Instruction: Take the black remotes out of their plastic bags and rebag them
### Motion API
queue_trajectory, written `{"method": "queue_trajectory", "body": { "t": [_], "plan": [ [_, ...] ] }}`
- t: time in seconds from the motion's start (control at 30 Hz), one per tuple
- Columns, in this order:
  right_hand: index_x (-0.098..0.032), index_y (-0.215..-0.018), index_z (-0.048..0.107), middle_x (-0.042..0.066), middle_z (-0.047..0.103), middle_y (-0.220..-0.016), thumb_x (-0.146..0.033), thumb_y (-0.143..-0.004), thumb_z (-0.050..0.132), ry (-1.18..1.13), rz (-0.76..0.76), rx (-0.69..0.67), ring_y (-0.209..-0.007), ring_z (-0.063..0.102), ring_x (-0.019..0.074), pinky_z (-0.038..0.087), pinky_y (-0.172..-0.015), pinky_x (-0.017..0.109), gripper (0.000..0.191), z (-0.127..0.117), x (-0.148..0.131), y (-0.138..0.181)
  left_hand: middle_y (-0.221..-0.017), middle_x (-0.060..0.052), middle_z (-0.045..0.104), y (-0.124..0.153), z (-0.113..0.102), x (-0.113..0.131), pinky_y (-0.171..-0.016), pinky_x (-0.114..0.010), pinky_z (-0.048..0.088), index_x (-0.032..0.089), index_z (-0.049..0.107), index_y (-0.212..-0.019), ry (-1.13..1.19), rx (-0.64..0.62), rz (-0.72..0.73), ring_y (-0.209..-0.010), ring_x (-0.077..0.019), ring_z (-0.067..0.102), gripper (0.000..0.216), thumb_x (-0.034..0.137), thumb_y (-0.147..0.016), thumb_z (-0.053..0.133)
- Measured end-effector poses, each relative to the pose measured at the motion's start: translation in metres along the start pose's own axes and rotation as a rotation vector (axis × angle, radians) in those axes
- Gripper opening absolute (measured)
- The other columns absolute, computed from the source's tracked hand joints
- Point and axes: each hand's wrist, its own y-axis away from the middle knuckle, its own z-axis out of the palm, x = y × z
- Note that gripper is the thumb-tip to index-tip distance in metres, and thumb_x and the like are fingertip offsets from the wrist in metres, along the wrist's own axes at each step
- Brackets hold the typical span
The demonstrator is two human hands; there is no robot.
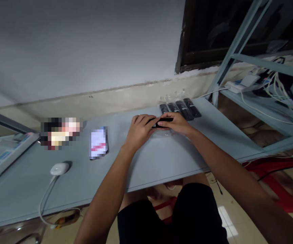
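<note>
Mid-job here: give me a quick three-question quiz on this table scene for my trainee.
1. True or false: the left hand and the right hand both grip the black bar.
2. How many pieces are in the row of black packs behind the hands? A two, B four, C six.
3. Fill in: the white mouse lies on the table to the person's ____.
Key: 1 true; 2 B; 3 left.

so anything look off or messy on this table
Nothing on the table stands out: left hand and right hand hold one black bar, four bagged bars lie in a neat row behind. Only the cables on the shelf look tangled.
</note>
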Motion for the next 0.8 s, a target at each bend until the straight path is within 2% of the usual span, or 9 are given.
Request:
{"method": "queue_trajectory", "body": {
  "t": [0.07,0.13,0.2,0.27,0.37,0.43,0.53,0.63,0.8],
  "plan": [
    [-0.022,-0.100,0.078,0.004,0.077,-0.094,-0.054,-0.076,0.088,0.156,-0.027,0.027,-0.077,0.074,0.0202,0.064,-0.070,0.035,0.042,-0.004,0.003,-0.002,-0.134,-0.009,0.073,0.001,-0.001,-0.004,-0.100,-0.045,0.043,0.028,0.063,-0.144,-0.002,-0.025,-0.017,-0.121,-0.0282,0.063,0.039,0.035,-0.105,0.061],
    [-0.022,-0.105,0.080,0.002,0.074,-0.079,-0.056,-0.081,0.083,0.373,-0.067,0.056,-0.061,0.068,0.0173,0.057,-0.058,0.031,0.042,-0.009,0.006,-0.003,-0.134,-0.010,0.072,0.003,-0.002,-0.008,-0.099,-0.045,0.043,0.027,0.063,-0.143,-0.011,-0.056,-0.046,-0.121,-0.0287,0.063,0.040,0.032,-0.104,0.063],
    [-0.021,-0.107,0.082,0.000,0.069,-0.067,-0.057,-0.084,0.080,0.530,-0.124,0.086,-0.054,0.062,0.0156,0.051,-0.055,0.030,0.043,-0.015,0.007,-0.005,-0.135,-0.010,0.072,0.004,-0.003,-0.011,-0.099,-0.045,0.044,0.026,0.063,-0.144,-0.012,-0.091,-0.077,-0.122,-0.0293,0.062,0.042,0.031,-0.103,0.065],
    [-0.021,-0.108,0.083,0.001,0.069,-0.065,-0.056,-0.084,0.081,0.599,-0.179,0.121,-0.057,0.062,0.0161,0.049,-0.058,0.030,0.043,-0.020,0.007,-0.007,-0.136,-0.011,0.072,0.005,-0.004,-0.014,-0.100,-0.045,0.044,0.026,0.063,-0.145,-0.012,-0.116,-0.100,-0.123,-0.0300,0.062,0.044,0.032,-0.102,0.066],
    [-0.020,-0.110,0.083,0.002,0.073,-0.070,-0.054,-0.081,0.084,0.583,-0.201,0.164,-0.063,0.066,0.0182,0.053,-0.062,0.031,0.045,-0.026,0.008,-0.009,-0.138,-0.011,0.071,0.007,-0.007,-0.018,-0.100,-0.047,0.045,0.025,0.062,-0.146,-0.029,-0.127,-0.155,-0.126,-0.0312,0.061,0.045,0.030,-0.101,0.066],
    [-0.021,-0.114,0.082,0.004,0.076,-0.076,-0.052,-0.080,0.084,0.477,-0.185,0.186,-0.066,0.071,0.0200,0.058,-0.064,0.033,0.046,-0.031,0.010,-0.011,-0.138,-0.011,0.071,0.008,-0.009,-0.021,-0.100,-0.048,0.045,0.024,0.063,-0.145,-0.044,-0.128,-0.216,-0.125,-0.0320,0.062,0.044,0.030,-0.101,0.066],
    [-0.021,-0.108,0.083,0.009,0.082,-0.104,-0.047,-0.080,0.085,0.317,-0.218,0.218,-0.088,0.078,0.0247,0.065,-0.081,0.039,0.038,-0.040,0.014,-0.014,-0.137,-0.012,0.071,0.010,-0.011,-0.027,-0.104,-0.050,0.045,0.023,0.065,-0.143,-0.056,-0.131,-0.291,-0.125,-0.0328,0.063,0.043,0.028,-0.100,0.065],
    [-0.023,-0.094,0.086,0.009,0.077,-0.130,-0.042,-0.080,0.084,0.332,-0.281,0.202,-0.112,0.076,0.0278,0.062,-0.101,0.045,0.024,-0.046,0.017,-0.015,-0.141,-0.012,0.069,0.012,-0.010,-0.031,-0.106,-0.050,0.046,0.022,0.064,-0.145,-0.044,-0.137,-0.332,-0.129,-0.0329,0.062,0.045,0.025,-0.100,0.064],
    [-0.025,-0.098,0.086,0.009,0.076,-0.132,-0.033,-0.082,0.082,0.457,-0.328,0.135,-0.111,0.076,0.0271,0.065,-0.099,0.046,0.019,-0.047,0.022,-0.016,-0.142,-0.013,0.069,0.011,-0.009,-0.030,-0.108,-0.050,0.048,0.021,0.064,-0.144,-0.032,-0.171,-0.360,-0.131,-0.0330,0.061,0.046,0.023,-0.099,0.065]
  ]
}}
